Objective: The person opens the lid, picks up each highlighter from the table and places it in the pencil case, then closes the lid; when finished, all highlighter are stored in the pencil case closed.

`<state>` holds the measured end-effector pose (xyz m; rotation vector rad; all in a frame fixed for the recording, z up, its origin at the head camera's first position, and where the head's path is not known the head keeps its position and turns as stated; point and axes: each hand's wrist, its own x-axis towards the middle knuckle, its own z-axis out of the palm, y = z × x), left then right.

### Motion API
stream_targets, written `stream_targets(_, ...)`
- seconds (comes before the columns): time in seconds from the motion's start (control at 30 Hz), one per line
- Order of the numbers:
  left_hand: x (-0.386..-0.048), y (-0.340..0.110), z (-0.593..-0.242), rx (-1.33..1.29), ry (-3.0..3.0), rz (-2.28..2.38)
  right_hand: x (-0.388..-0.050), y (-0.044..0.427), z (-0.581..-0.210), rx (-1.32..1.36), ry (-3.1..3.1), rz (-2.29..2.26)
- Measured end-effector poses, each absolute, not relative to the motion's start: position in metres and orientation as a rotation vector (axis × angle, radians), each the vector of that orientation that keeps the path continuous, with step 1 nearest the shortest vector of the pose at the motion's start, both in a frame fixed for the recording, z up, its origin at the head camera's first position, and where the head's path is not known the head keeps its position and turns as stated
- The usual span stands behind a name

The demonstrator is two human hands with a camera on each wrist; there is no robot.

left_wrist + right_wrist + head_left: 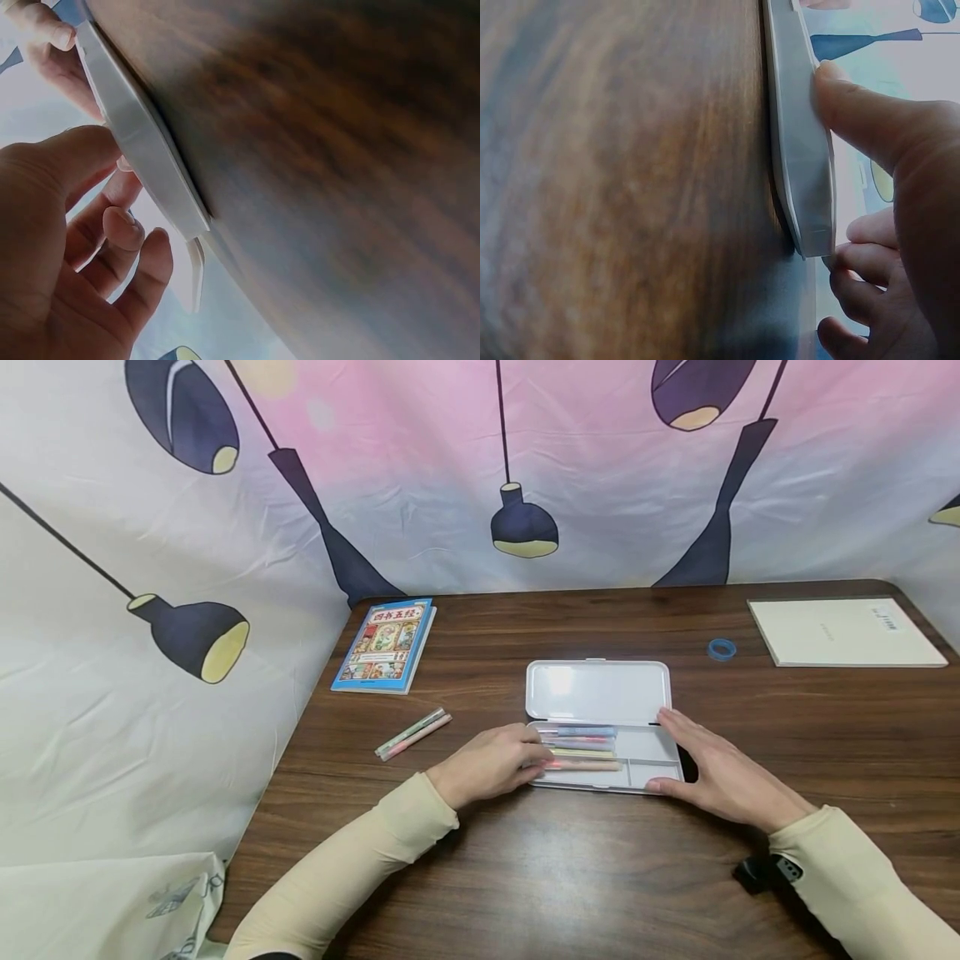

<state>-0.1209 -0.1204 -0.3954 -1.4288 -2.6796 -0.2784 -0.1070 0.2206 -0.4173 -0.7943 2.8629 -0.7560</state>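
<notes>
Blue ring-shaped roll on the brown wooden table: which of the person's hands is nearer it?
Right: the right hand, at the right end of the white rectangular case, is in front of the roll; the left hand, at the left end, is farther away.

Your left forearm (341,864), sleeved in pale yellow: enters the head view at 7 o'clock, directed toward 2. Your left hand (491,764): at 6 o'clock, back uppermost; thumb (75,157) and forefinger drawn together in a pinch, other three fingers loosely curled. Your right forearm (855,877), sleeved to match: enters at 4 o'clock, directed toward 10. Your right hand (723,768): near 4 o'clock; thumb (877,112) extended, well apart from the fingers, which bend slightly. Hands: not touching.
</notes>
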Motion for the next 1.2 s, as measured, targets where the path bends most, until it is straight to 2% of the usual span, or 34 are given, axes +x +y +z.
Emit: stream_targets(1.2, -0.1192, -0.1254, -0.3943, -1.336, -2.751, -0.312, -0.1085, 0.2213, -0.4216, -0.780, 2.855, -0.764)
